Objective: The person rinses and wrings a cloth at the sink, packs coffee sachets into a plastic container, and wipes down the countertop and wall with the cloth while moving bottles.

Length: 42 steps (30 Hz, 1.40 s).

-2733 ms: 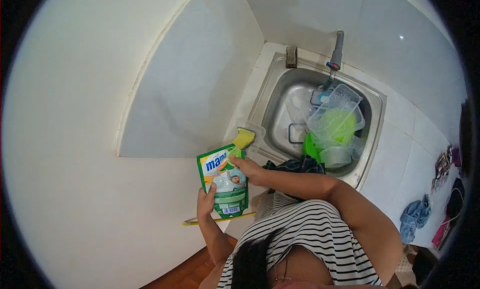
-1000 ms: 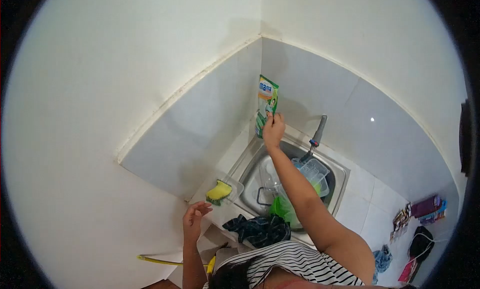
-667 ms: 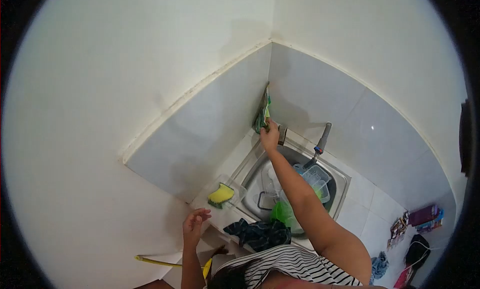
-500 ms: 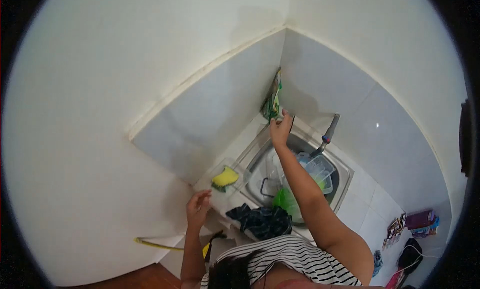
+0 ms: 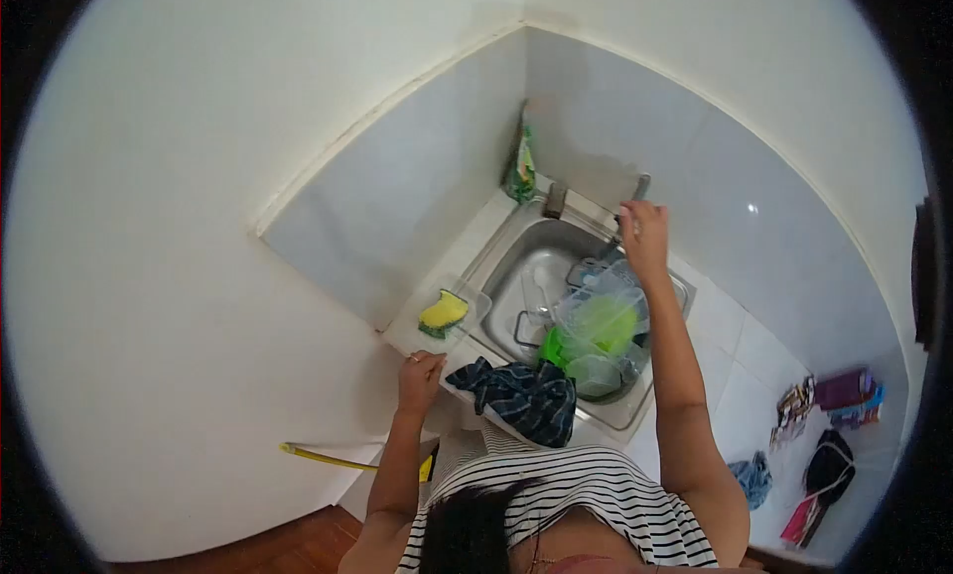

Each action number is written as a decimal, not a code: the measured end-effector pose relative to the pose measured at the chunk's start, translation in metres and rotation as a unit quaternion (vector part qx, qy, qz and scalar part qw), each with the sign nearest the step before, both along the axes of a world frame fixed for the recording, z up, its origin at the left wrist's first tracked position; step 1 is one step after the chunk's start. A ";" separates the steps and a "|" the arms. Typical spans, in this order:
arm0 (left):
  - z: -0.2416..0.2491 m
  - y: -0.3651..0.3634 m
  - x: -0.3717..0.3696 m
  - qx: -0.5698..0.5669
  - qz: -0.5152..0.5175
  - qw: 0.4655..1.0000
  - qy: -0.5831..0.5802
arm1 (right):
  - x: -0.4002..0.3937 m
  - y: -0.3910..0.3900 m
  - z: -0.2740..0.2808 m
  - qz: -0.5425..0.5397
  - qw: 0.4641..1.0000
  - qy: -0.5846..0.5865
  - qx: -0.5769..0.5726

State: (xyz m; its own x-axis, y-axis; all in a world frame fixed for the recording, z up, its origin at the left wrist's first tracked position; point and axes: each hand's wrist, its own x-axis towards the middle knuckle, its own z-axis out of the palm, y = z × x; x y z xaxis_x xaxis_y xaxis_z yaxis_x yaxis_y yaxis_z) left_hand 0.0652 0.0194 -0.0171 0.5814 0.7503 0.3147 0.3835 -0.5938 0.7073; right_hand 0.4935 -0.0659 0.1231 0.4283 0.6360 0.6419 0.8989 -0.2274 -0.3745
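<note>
At the back of the steel sink [image 5: 475,328], my right hand [image 5: 645,237] has its fingers bent over the faucet [image 5: 643,185], covering the middle of it. My left hand [image 5: 421,381] is held low by the counter's left front corner, fingers curled together, with nothing visible in them. Just beyond it, a yellow sponge with a green scouring side [image 5: 443,314] lies on a clear tray. Clear plastic containers [image 5: 586,304] and a bright green item [image 5: 608,322] are piled in the sink's right half. A dark plaid cloth [image 5: 526,395] hangs over the front edge.
A green pouch [image 5: 521,167] leans in the wall corner, and a small brown block [image 5: 556,200] sits on the sink's back rim. Sachets [image 5: 794,410], a purple pack [image 5: 844,388] and a black item with a cord [image 5: 829,470] lie along the right-hand counter. Walls border two sides.
My right hand has moved right from beside the green pouch to the faucet, uncovering the brown block. My left hand's fingers have curled closer together, and the camera view has shifted slightly.
</note>
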 end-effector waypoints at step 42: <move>0.026 -0.032 0.250 0.146 -0.136 0.978 -0.068 | 0.020 0.000 -0.047 0.034 0.997 0.046 0.057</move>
State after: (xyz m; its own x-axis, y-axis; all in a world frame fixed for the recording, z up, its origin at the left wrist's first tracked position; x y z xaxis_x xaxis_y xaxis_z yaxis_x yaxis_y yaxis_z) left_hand 0.3152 -0.0126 0.0084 0.6850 0.4406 0.5802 0.0977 -0.8447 0.5262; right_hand 0.5140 -0.0654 0.0757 0.4475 0.5897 0.6723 0.8715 -0.1187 -0.4759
